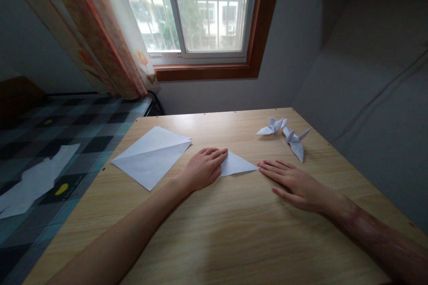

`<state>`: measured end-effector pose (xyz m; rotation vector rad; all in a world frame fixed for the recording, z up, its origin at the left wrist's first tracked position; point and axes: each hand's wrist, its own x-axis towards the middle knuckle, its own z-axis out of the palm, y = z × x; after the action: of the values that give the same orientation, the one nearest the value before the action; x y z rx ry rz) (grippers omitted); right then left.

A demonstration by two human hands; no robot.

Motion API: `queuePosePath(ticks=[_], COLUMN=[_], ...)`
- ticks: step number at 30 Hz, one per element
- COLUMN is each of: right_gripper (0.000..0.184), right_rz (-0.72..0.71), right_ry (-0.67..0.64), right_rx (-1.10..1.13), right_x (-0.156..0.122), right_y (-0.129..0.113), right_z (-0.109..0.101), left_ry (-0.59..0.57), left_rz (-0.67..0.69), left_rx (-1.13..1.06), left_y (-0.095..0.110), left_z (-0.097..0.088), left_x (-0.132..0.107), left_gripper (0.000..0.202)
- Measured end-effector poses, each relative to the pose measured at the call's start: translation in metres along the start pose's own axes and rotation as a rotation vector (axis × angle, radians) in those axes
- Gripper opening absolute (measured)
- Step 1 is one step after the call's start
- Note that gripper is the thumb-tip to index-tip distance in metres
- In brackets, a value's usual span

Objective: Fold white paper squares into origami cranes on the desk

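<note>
My left hand (pixel 203 169) lies flat with its fingers together on the left part of a small folded white paper triangle (pixel 238 165) on the wooden table (pixel 214 231). Its fingers are stretched out and press the paper down. Just right of the triangle's tip, my right hand (pixel 294 185) rests palm down on the table with its fingers spread, their tips at or very near that tip. It holds nothing.
A larger white sheet (pixel 152 156) with a diagonal crease lies to the left. Two folded white paper cranes (pixel 272 127) (pixel 296 141) stand at the far right. A checked bed (pixel 50 151) with white paper scraps (pixel 30 182) lies left of the table; a window and curtain stand behind.
</note>
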<state>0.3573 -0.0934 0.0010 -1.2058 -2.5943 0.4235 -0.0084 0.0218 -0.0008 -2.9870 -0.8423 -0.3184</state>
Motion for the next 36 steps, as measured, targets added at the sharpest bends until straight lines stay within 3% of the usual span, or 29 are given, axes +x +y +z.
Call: queuePosePath(ticks=[5,10,15,18,25,36], right_gripper=[0.039,0.022,0.031,0.036,0.039,0.055], right_rz=[-0.016,0.113,0.082,0.101,0.138,0.104], right_ry=[0.198,0.317,0.348,0.394,0.460,0.444], right_rx=[0.017,0.022,0.163,0.209,0.276,0.266], right_x=[0.022,0.072,0.129,0.147,0.148,0.148], right_y=[0.001,-0.007,-0.004,0.000,0.000,0.005], right_z=[0.002,0.012,0.028,0.040,0.051,0.053], left_ry=[0.041,0.083,0.170,0.209,0.202,0.205], left_rz=[0.008,0.017,-0.097,-0.188,-0.273,-0.236], left_rx=[-0.011,-0.028,-0.010,-0.011,-0.125,-0.390], left_y=[0.000,-0.001,-0.001,-0.002,-0.002,-0.012], left_z=[-0.002,-0.002,-0.001,0.000,-0.004,0.009], left_x=[-0.001,-0.003,-0.004,-0.003,-0.001,-0.003], left_gripper=[0.050,0.035,0.025,0.025,0.067,0.055])
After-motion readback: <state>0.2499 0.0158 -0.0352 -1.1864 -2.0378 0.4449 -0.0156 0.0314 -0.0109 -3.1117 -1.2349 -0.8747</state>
